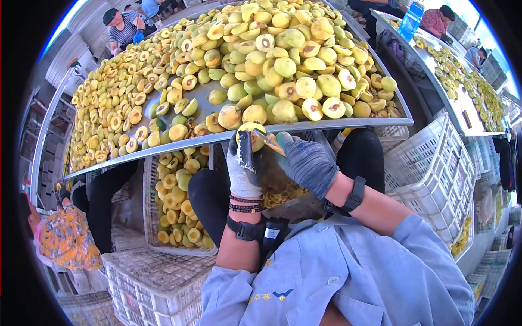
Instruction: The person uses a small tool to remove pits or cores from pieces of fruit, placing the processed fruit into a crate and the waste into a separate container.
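My left hand [245, 163], in a grey and black work glove, holds a halved yellow peach [252, 136] at the near edge of a metal-rimmed table. My right hand [306, 157], in a blue-grey knit glove, grips a small tool with a wooden handle [275, 145]. Its metal tip [259, 133] lies against the cut face of the fruit; the exact shape of the tip is hard to make out. Just beyond my hands, halved yellow-green peaches [285, 67], many with brown pit cavities, are heaped on the table [204, 95].
Under the table at left stands a plastic crate [150, 203] of peach halves. Scraps [281, 195] lie below my hands. White crates stand at lower left [159, 281] and right [432, 175]. Co-workers sit at left [69, 236] and upper left [126, 30]; another fruit table [452, 102] is at right.
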Motion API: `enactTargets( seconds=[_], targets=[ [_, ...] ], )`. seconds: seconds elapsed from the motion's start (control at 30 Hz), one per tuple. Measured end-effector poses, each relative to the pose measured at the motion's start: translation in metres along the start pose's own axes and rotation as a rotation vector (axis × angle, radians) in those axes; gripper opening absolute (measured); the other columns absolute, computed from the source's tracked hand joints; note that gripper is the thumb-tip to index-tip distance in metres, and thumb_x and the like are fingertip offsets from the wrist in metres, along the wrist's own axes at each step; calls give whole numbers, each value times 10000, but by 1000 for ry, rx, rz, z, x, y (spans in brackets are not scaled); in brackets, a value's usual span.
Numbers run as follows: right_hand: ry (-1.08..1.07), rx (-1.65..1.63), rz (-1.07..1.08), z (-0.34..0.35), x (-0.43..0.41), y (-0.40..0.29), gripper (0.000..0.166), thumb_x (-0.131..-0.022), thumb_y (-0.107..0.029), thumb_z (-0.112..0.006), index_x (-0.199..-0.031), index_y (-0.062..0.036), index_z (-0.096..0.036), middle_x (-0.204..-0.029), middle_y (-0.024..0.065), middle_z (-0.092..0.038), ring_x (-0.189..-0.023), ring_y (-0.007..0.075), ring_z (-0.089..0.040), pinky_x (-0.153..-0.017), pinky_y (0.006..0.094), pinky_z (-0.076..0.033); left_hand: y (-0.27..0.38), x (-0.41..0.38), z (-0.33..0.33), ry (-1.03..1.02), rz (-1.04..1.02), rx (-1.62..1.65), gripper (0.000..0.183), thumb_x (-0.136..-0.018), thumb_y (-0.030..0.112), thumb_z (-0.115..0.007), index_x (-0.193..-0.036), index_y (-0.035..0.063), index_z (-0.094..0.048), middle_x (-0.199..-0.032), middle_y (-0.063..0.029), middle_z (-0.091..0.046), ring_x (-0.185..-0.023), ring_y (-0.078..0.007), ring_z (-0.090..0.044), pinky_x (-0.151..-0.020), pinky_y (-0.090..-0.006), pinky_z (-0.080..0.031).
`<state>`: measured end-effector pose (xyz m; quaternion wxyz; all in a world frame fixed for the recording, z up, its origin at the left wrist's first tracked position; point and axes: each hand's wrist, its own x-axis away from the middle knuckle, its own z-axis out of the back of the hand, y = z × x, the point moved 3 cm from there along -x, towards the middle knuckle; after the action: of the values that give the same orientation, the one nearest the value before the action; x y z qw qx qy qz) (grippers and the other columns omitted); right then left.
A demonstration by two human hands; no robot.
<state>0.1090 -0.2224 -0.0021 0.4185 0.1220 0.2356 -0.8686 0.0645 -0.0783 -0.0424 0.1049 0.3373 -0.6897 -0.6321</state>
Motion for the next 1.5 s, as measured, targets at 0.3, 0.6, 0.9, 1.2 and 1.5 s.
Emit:
enactTargets(
  seconds=[0.3, 0.6, 0.9, 1.2, 1.5],
  targets=[
    [-124, 106, 48, -4, 0, -7, 406, -770, -203, -547, -1083, 43, -466, -740, 154, -581, -575, 267, -588, -513, 364, -469, -31, 2, -1, 38, 292, 650, 287, -919, 249, -463, -1072, 11, -512, -971, -70, -577, -896, -163, -559, -819, -285, -465],
    [-290, -4, 78, -8, 0, -8, 340, -761, -184, -541, -1007, 40, -471, -692, 166, -585, -600, 279, -601, -524, 370, -477, -22, 8, 0, 216, 36, -72, 269, -911, 198, -476, -1011, -41, -549, -902, -61, -587, -793, -109, -525, -704, -243, -439],
    [-355, -323, -108, -26, 7, 4, 353, -713, -239, -606, -939, -14, -456, -764, 225, -575, -754, 426, -554, -650, 464, -450, -54, -2, 13, 21, 112, -152, 206, -877, 132, -495, -971, -39, -559, -826, -73, -590, -735, -152, -538, -664, -286, -449],
    [-466, -774, -337, -29, 9, 0, 323, -727, -191, -601, -967, -14, -475, -840, 223, -573, -789, 378, -565, -675, 413, -461, -21, 18, -10, 178, 26, 7, 135, -897, 123, -472, -890, -6, -513, -765, -38, -537, -682, -107, -491, -608, -237, -419],
    [-568, -717, -261, -32, 10, 14, 335, -729, -167, -607, -974, -10, -441, -731, 147, -559, -539, 255, -569, -488, 364, -469, -45, 7, -9, 123, 80, -204, 206, -912, 160, -443, -863, -17, -538, -723, -40, -540, -656, -108, -483, -593, -251, -415]
  ],
)
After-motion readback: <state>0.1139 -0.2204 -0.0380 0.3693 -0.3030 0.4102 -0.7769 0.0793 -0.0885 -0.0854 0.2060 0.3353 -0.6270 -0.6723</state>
